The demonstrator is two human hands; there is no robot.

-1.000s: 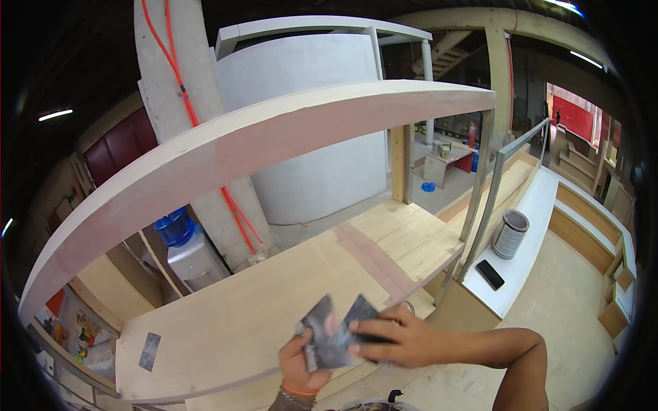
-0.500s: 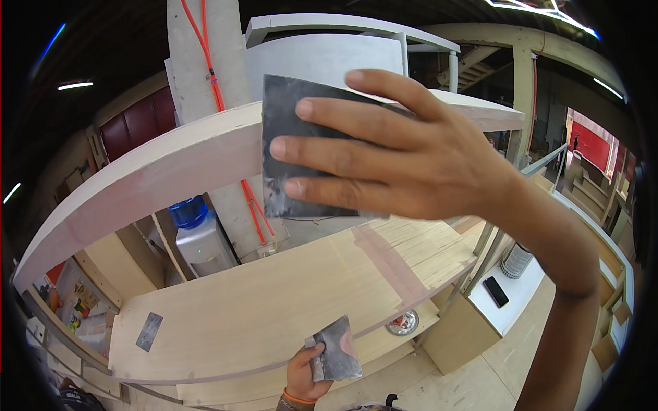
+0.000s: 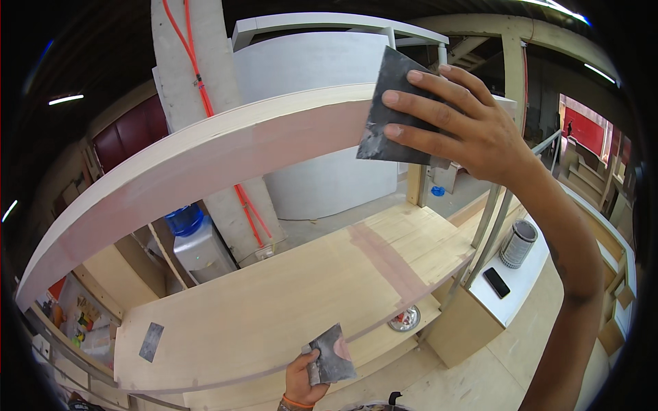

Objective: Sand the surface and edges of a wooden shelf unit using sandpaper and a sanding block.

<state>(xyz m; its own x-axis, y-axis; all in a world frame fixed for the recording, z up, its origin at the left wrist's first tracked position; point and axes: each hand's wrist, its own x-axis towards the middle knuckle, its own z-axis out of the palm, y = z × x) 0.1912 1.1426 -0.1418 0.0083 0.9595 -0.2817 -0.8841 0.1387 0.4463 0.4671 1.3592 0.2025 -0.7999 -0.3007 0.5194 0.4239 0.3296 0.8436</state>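
Observation:
My right hand [image 3: 459, 120] is raised, its fingers spread across a dark flat putty scraper [image 3: 392, 75]. The thumb is hidden behind it. This scraper lies against the front face of the curved wooden panel [image 3: 288, 137], near that panel's right end. Pinkish filler is smeared along much of the panel's face. Low in the middle, my left hand [image 3: 305, 379] grips a second flat scraper [image 3: 330, 363] that carries a lump of pink putty [image 3: 342, 348] by its right edge. An orange band circles the left wrist.
Below the panel runs a wide wooden shelf [image 3: 260, 301] with a pink filler strip and a small grey plate [image 3: 151, 342]. A round tin [image 3: 404, 319] sits on a lower ledge. At right, a phone [image 3: 496, 282] and a can [image 3: 519, 243] stand on a white-topped cabinet. A water dispenser [image 3: 205, 253] stands behind.
My right hand has moved right along the curved panel with its scraper, which is now tilted. More of the panel's face shows. My left hand stays almost where it was.

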